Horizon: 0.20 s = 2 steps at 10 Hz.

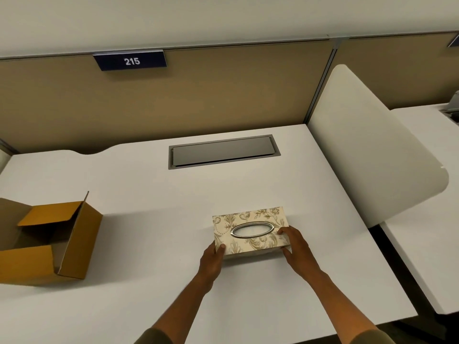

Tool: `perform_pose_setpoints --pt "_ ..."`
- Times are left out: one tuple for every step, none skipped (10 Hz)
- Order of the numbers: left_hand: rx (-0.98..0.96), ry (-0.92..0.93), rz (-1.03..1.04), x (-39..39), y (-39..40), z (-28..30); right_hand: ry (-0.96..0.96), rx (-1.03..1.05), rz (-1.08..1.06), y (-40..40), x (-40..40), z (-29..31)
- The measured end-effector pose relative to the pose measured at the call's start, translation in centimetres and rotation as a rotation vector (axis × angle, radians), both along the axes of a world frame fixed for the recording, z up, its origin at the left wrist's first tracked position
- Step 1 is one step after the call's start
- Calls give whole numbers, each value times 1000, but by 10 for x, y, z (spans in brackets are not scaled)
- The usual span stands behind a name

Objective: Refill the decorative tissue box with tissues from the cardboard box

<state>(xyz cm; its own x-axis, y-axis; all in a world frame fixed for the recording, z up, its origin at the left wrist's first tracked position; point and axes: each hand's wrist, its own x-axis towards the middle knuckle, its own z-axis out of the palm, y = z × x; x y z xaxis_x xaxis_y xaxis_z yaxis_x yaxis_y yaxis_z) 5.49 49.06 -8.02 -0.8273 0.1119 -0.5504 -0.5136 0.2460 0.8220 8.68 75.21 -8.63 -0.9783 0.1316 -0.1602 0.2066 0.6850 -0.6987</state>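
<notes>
A decorative tissue box [250,229] with a glossy, smooth cream lid printed in gold floral scrolls sits on a matt white laminate desk [149,184]; a polished, chrome-like metal ring [252,229] rims its oval slot. At left, an open cardboard box [59,242] shows plain brown corrugated board, dull and unprinted. A brushed, satin grey metal cable hatch [223,151] is set into the desk. Behind it stands a partition [198,95] in tan, matt, cloth-like covering with a grey metal frame, carrying a smooth dark blue plastic-looking number plate [130,61]. A smooth off-white side screen [367,145] shows a soft sheen.
</notes>
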Motion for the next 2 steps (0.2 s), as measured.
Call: perform_pose_setpoints --pt "-31 -54 9 1 -4 6 -7 35 -12 -6 3 2" --pt "-107 -62 57 1 -13 10 29 144 -113 -18 5 1"
